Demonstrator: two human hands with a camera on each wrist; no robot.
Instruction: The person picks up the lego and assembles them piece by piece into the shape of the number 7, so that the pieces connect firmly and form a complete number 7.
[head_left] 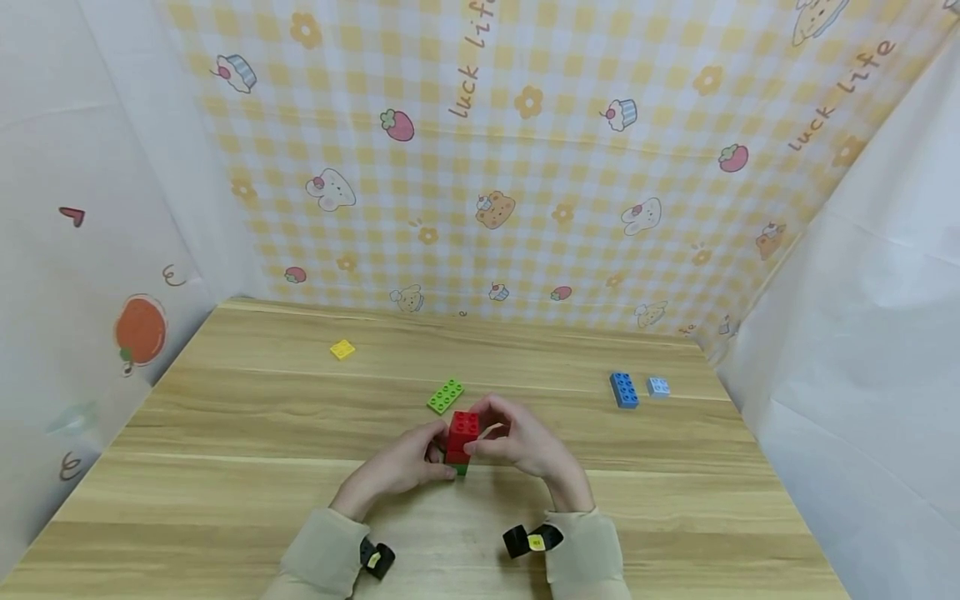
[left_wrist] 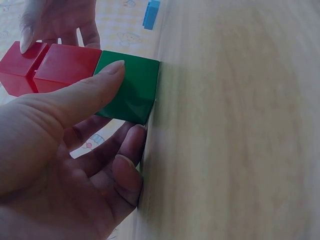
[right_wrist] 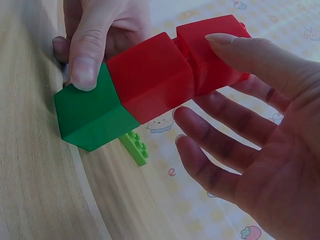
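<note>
A small tower of toy building bricks stands on the table in front of me. At its base is a green brick (left_wrist: 134,95), with a red brick (right_wrist: 150,75) on it and another red brick (right_wrist: 212,72) on top. Between the two red ones a narrow gap with studs shows in the right wrist view. My left hand (head_left: 401,462) holds the green brick low down, thumb across its face and fingers behind. My right hand (head_left: 531,443) pinches the top red brick between thumb and fingers.
Just behind the tower lies a light green brick (head_left: 446,397). A yellow brick (head_left: 342,349) is at the back left. To the right are a blue brick (head_left: 624,390) and a small light blue brick (head_left: 658,387). A patterned cloth (head_left: 450,167) hangs behind the wooden table (head_left: 225,500).
</note>
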